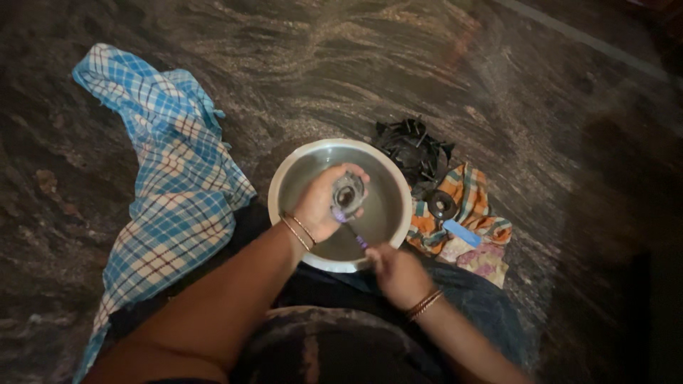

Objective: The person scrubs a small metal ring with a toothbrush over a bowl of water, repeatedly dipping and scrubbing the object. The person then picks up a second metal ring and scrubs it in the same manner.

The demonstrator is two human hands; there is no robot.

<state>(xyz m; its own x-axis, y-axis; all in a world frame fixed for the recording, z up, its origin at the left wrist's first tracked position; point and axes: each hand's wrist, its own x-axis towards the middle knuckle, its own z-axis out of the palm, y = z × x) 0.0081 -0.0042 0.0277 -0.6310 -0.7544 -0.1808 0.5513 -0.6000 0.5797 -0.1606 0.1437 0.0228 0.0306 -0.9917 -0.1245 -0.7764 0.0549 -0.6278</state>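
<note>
My left hand (321, 203) holds a round grey metal burner part (348, 193) over a steel bowl (284, 186) that has water in it. My right hand (395, 272) grips a small purple-handled brush (350, 226), whose head touches the lower edge of the round part. Both wrists wear thin bangles. The bowl stands on the dark stone floor in front of my lap.
A blue checked cloth (167, 185) lies on the floor to the left. Right of the bowl, an orange patterned cloth (473, 227) carries a black ring-shaped part (442, 204) and a small blue item (462, 232). A black grate-like piece (413, 148) sits behind it.
</note>
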